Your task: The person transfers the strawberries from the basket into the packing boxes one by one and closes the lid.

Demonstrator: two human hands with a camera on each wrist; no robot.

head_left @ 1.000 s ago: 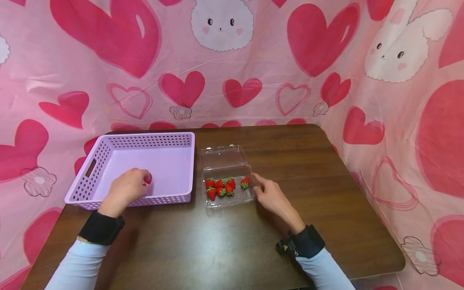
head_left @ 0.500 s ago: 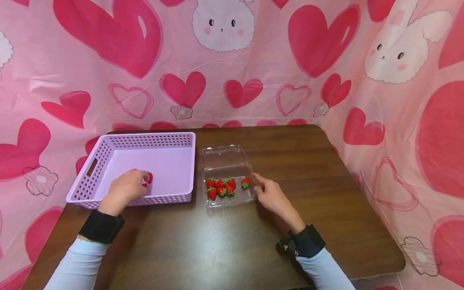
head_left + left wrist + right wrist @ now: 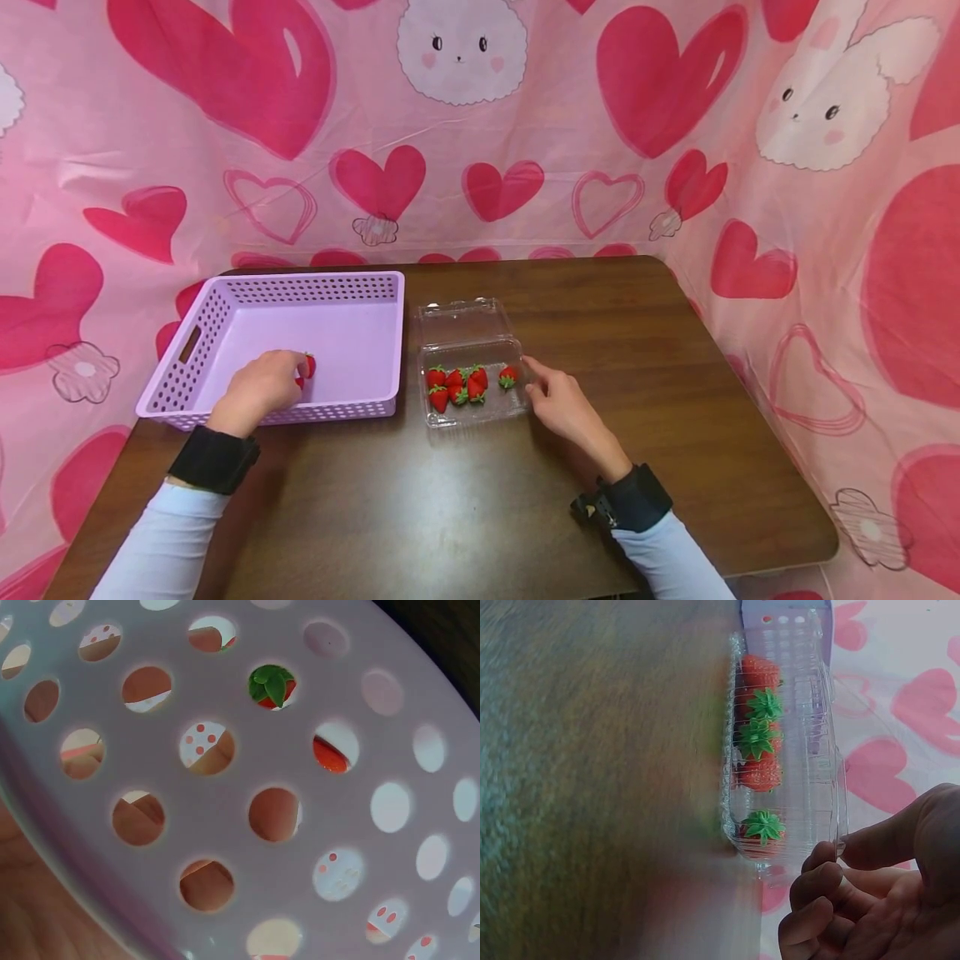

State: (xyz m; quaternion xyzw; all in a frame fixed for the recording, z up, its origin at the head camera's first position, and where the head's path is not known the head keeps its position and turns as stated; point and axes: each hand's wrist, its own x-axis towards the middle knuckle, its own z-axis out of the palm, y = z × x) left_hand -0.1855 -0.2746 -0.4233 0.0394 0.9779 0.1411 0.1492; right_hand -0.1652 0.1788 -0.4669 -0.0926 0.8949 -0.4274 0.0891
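Observation:
Reaching over the front wall of the purple basket [image 3: 341, 329], my left hand [image 3: 262, 387] has its fingers curled at a strawberry [image 3: 310, 365] and seems to pinch it; the contact is mostly hidden. A bit of red [image 3: 300, 382] shows beneath the fingers. In the left wrist view, basket holes reveal parts of the hand, a green leafy cap [image 3: 272, 684] and red fruit [image 3: 330, 754]. My right hand [image 3: 562, 404] pinches the right rim of a clear plastic clamshell [image 3: 806, 802] between thumb and fingers. Several strawberries [image 3: 457, 387] lie inside, one [image 3: 507, 377] apart at the right.
The clamshell's lid [image 3: 463, 323] is folded back, away from me. Both containers stand on a dark wooden table [image 3: 600, 317], the basket left of the clamshell. A pink heart-patterned cloth [image 3: 555, 125] hangs behind and along the sides.
The strawberry at my left fingertips has turned slightly, and its green cap now shows. My left hand stays nearly in place; the right hand and clamshell have not moved.

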